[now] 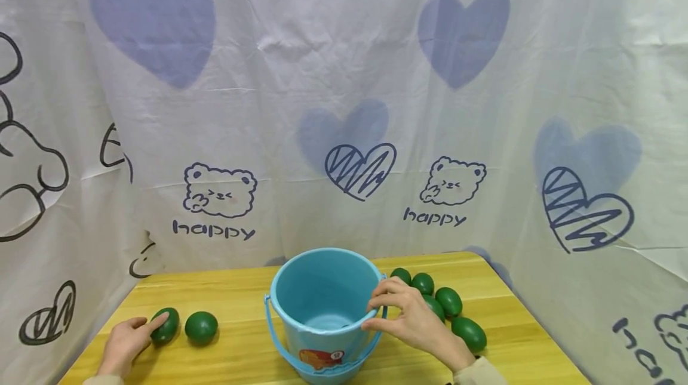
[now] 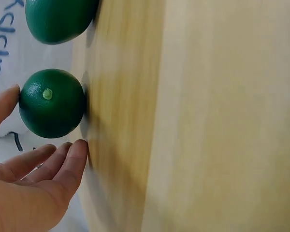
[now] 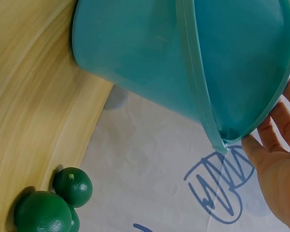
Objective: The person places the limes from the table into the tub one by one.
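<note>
A light blue bucket (image 1: 325,316) stands upright on the table, its handle hanging down in front. My right hand (image 1: 411,319) holds the right side of its rim, fingers over the inside and thumb outside; the right wrist view shows this hand (image 3: 280,159) at the rim by the handle joint. On the left, my left hand (image 1: 126,340) reaches around a green lime (image 1: 165,326). In the left wrist view, one fingertip is right at the lime's (image 2: 52,108) upper edge, while the other fingers stay extended just beside it. A second lime (image 1: 201,328) lies to its right.
Several more limes (image 1: 448,301) lie in a group on the right of the bucket, partly behind my right hand. The yellow wooden table (image 1: 242,289) backs onto a printed white cloth (image 1: 290,206), which also hangs at both sides.
</note>
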Demonstrator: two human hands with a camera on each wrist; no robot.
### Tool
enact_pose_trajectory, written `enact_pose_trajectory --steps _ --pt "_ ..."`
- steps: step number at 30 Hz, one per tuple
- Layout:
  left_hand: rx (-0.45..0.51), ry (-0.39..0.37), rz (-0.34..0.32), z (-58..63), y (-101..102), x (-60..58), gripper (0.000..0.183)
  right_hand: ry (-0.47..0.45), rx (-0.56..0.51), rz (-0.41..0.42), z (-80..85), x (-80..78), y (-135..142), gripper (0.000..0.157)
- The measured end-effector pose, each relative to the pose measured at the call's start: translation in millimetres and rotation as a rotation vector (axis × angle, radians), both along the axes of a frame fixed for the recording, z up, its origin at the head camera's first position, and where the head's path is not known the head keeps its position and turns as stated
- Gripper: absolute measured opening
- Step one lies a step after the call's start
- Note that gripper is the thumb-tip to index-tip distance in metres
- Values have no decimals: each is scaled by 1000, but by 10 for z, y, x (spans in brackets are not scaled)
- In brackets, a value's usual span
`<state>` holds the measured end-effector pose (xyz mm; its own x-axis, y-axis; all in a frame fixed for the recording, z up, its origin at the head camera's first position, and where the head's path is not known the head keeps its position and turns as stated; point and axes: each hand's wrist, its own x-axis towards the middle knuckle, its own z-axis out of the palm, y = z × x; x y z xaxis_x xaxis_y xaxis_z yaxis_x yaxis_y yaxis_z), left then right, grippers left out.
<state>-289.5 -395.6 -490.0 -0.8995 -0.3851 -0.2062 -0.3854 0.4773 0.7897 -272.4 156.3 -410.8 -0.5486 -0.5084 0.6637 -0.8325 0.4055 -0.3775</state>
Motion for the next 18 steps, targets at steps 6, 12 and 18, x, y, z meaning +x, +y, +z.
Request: enact_pose_trajectory --steps 6,12,18 --pt "47 13 35 -36 1 -73 112 -4 5 -9 0 2 15 18" --pt "2 -16 -19 -57 12 -120 111 -6 7 -12 6 0 13 19" --pt "-23 12 -7 -64 44 -115 99 -14 8 -10 2 4 12 19"
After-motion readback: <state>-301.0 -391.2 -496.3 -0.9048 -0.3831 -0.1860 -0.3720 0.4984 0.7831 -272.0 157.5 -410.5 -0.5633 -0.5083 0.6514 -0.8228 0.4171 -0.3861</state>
